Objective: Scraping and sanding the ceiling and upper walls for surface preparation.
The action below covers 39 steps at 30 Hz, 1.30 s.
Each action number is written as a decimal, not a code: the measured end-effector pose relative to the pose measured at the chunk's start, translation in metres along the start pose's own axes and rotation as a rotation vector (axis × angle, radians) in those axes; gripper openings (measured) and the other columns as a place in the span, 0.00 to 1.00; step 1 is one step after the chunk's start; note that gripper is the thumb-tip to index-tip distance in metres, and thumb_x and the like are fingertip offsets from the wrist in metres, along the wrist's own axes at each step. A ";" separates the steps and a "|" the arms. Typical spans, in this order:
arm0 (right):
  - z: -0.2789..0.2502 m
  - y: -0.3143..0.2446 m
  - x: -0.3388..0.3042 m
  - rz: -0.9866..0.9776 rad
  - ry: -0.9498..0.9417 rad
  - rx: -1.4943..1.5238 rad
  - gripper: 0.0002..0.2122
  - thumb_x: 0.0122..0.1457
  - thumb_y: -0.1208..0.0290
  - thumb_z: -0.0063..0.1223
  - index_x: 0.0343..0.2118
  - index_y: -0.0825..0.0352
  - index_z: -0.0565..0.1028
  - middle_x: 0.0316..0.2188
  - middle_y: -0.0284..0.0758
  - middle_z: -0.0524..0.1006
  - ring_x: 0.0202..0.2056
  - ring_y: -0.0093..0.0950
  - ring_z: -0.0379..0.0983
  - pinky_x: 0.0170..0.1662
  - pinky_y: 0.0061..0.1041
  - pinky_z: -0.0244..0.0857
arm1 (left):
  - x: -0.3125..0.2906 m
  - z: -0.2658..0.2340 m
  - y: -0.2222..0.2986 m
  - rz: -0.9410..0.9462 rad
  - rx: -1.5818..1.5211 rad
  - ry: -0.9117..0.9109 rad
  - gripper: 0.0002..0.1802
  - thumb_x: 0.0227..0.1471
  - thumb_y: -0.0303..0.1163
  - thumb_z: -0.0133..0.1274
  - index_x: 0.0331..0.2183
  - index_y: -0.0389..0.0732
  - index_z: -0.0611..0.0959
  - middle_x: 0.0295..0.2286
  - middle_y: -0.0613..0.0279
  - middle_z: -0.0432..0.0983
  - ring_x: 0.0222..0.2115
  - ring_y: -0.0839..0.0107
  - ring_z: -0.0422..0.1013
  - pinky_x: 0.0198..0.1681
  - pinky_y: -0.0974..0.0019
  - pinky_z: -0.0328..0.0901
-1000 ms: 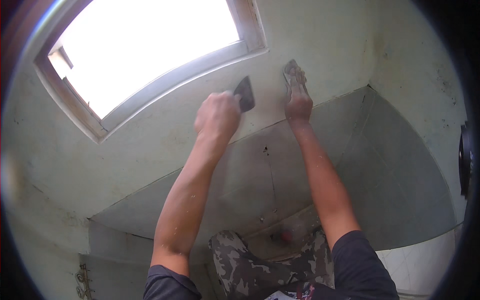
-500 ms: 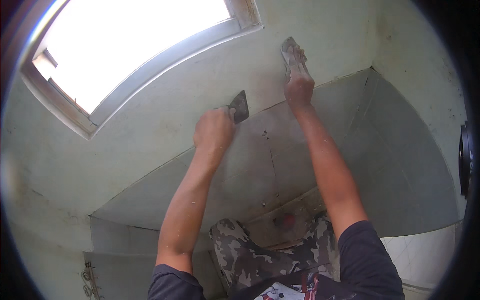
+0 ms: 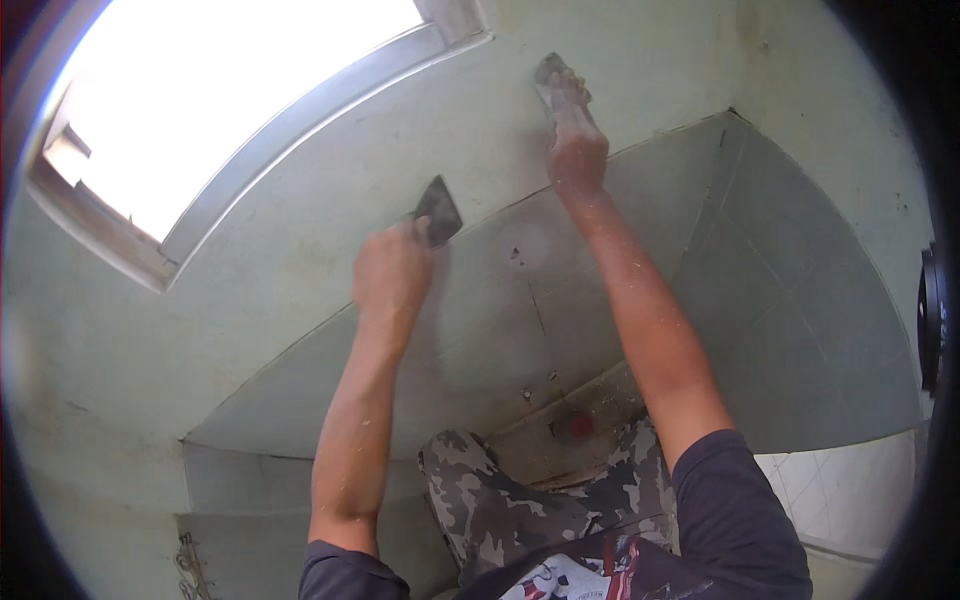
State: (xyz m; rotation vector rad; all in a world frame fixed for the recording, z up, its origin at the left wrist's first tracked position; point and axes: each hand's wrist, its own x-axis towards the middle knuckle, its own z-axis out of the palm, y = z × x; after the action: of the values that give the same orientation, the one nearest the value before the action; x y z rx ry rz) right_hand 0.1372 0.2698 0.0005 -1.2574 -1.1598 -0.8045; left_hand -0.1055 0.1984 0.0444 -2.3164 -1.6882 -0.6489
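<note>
My left hand (image 3: 393,268) grips a putty knife (image 3: 440,212). Its dark, broad blade points up and right, just over the line where the pale green wall (image 3: 330,190) meets the grey tiles (image 3: 590,290). Higher up and to the right, my right hand (image 3: 577,135) is closed on a grey, putty-smeared flat blade that looks like another putty knife (image 3: 548,68). Its fingers press along the blade, which lies close to flat against the painted wall. The handle of that tool is hidden by my hand. Pale specks dot both forearms.
A bright window (image 3: 250,90) with a grey frame (image 3: 300,125) takes up the upper left. The tiled wall has a dark crack and small holes (image 3: 516,256). A red round thing (image 3: 578,426) shows below. A black round object (image 3: 930,320) sits at the right rim.
Both hands, each with its tool, have shifted left in the picture, the right one also slightly up. The window and wall have moved left too, as the view turned somewhat.
</note>
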 end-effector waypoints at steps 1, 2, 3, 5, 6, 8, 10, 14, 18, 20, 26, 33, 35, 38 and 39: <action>0.001 -0.003 0.001 0.000 0.002 -0.009 0.25 0.50 0.84 0.42 0.55 0.67 0.68 0.55 0.44 0.68 0.57 0.41 0.64 0.52 0.32 0.68 | 0.000 -0.007 -0.003 -0.016 0.020 0.005 0.21 0.57 0.43 0.45 0.27 0.35 0.82 0.23 0.40 0.75 0.27 0.41 0.72 0.31 0.46 0.67; 0.003 -0.006 0.002 0.020 0.005 0.005 0.25 0.50 0.85 0.42 0.55 0.68 0.68 0.55 0.44 0.68 0.57 0.41 0.64 0.52 0.33 0.68 | 0.001 -0.009 -0.004 -0.033 0.041 0.009 0.21 0.58 0.43 0.45 0.27 0.35 0.82 0.22 0.40 0.74 0.26 0.41 0.72 0.31 0.46 0.67; 0.003 -0.014 0.001 0.043 0.000 0.033 0.25 0.50 0.85 0.42 0.55 0.68 0.68 0.55 0.44 0.68 0.57 0.41 0.64 0.52 0.33 0.68 | 0.003 -0.008 -0.003 -0.039 0.046 0.005 0.21 0.58 0.43 0.45 0.27 0.35 0.82 0.22 0.40 0.74 0.26 0.41 0.72 0.31 0.46 0.67; 0.004 -0.007 0.004 0.015 0.021 0.028 0.25 0.50 0.85 0.42 0.55 0.68 0.68 0.55 0.44 0.68 0.56 0.40 0.64 0.52 0.33 0.68 | 0.013 0.001 0.013 -0.019 0.036 -0.033 0.21 0.58 0.43 0.44 0.28 0.36 0.83 0.26 0.40 0.76 0.30 0.43 0.74 0.34 0.48 0.69; 0.004 -0.003 0.007 -0.014 0.058 0.025 0.25 0.49 0.85 0.42 0.55 0.68 0.68 0.55 0.44 0.68 0.56 0.40 0.64 0.52 0.33 0.68 | 0.013 0.004 0.020 -0.021 0.036 -0.034 0.21 0.58 0.43 0.44 0.28 0.36 0.83 0.26 0.40 0.76 0.30 0.43 0.74 0.34 0.48 0.69; 0.002 0.001 0.003 -0.020 0.035 0.030 0.25 0.50 0.84 0.42 0.55 0.68 0.68 0.55 0.44 0.68 0.56 0.40 0.65 0.52 0.33 0.68 | 0.013 0.004 0.030 -0.009 0.034 -0.023 0.21 0.58 0.43 0.45 0.28 0.36 0.83 0.25 0.40 0.76 0.30 0.43 0.74 0.34 0.48 0.69; -0.002 0.006 0.002 -0.031 0.018 0.014 0.25 0.50 0.84 0.43 0.55 0.68 0.68 0.55 0.45 0.68 0.56 0.41 0.65 0.52 0.33 0.68 | 0.006 -0.003 0.017 -0.013 0.034 -0.021 0.21 0.58 0.43 0.45 0.28 0.36 0.83 0.25 0.40 0.76 0.30 0.43 0.74 0.34 0.48 0.69; 0.000 -0.006 0.003 0.024 0.003 0.022 0.24 0.52 0.83 0.43 0.55 0.67 0.69 0.54 0.45 0.69 0.55 0.41 0.66 0.51 0.33 0.69 | 0.002 -0.013 0.007 -0.062 0.088 -0.025 0.21 0.58 0.43 0.44 0.27 0.37 0.83 0.26 0.39 0.76 0.29 0.43 0.74 0.35 0.49 0.70; 0.006 0.001 0.006 -0.027 0.058 -0.001 0.20 0.58 0.79 0.41 0.55 0.65 0.68 0.54 0.43 0.69 0.55 0.39 0.67 0.51 0.33 0.68 | 0.012 0.011 0.022 -0.061 0.056 -0.034 0.21 0.58 0.43 0.43 0.28 0.37 0.83 0.26 0.40 0.76 0.30 0.43 0.74 0.35 0.49 0.70; 0.005 0.005 0.002 -0.027 0.049 0.005 0.21 0.56 0.80 0.42 0.54 0.66 0.69 0.54 0.44 0.69 0.55 0.39 0.66 0.51 0.33 0.69 | 0.009 0.007 0.034 -0.051 0.034 -0.002 0.22 0.58 0.42 0.43 0.28 0.36 0.84 0.26 0.41 0.77 0.30 0.44 0.75 0.35 0.49 0.70; 0.007 -0.004 0.007 0.004 0.057 0.015 0.22 0.53 0.82 0.43 0.54 0.66 0.70 0.54 0.44 0.70 0.55 0.39 0.67 0.51 0.33 0.69 | 0.017 0.002 0.013 -0.037 0.054 -0.045 0.21 0.58 0.43 0.44 0.29 0.36 0.83 0.26 0.41 0.76 0.30 0.43 0.74 0.35 0.47 0.69; -0.006 0.008 0.001 -0.024 -0.032 0.007 0.24 0.51 0.83 0.44 0.55 0.66 0.68 0.54 0.45 0.69 0.55 0.40 0.67 0.50 0.33 0.70 | 0.008 0.006 0.024 -0.044 0.038 -0.067 0.21 0.58 0.42 0.44 0.30 0.36 0.84 0.27 0.41 0.77 0.31 0.44 0.75 0.36 0.48 0.69; 0.000 0.004 0.003 -0.016 -0.003 0.002 0.25 0.51 0.83 0.44 0.55 0.66 0.68 0.54 0.44 0.69 0.55 0.40 0.67 0.49 0.33 0.70 | 0.009 -0.003 0.017 -0.036 0.068 -0.080 0.21 0.58 0.41 0.44 0.30 0.36 0.84 0.27 0.41 0.77 0.32 0.44 0.75 0.36 0.48 0.69; 0.003 -0.002 0.008 -0.010 0.028 0.028 0.26 0.50 0.83 0.45 0.56 0.66 0.67 0.55 0.44 0.68 0.55 0.40 0.66 0.49 0.33 0.70 | 0.021 0.003 0.019 -0.005 0.077 -0.086 0.20 0.58 0.41 0.43 0.31 0.36 0.84 0.27 0.40 0.77 0.32 0.44 0.74 0.36 0.48 0.69; 0.002 -0.005 0.005 -0.018 0.036 0.027 0.26 0.50 0.82 0.45 0.56 0.66 0.67 0.55 0.44 0.68 0.55 0.40 0.66 0.49 0.33 0.70 | 0.023 0.009 0.021 0.041 0.035 -0.079 0.20 0.58 0.41 0.43 0.31 0.36 0.83 0.28 0.40 0.77 0.32 0.44 0.74 0.36 0.48 0.69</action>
State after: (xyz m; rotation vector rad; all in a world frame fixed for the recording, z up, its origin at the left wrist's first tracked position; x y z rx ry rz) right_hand 0.1336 0.2718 0.0066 -1.2076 -1.1504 -0.8193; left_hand -0.0779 0.2148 0.0494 -2.3748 -1.6659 -0.5223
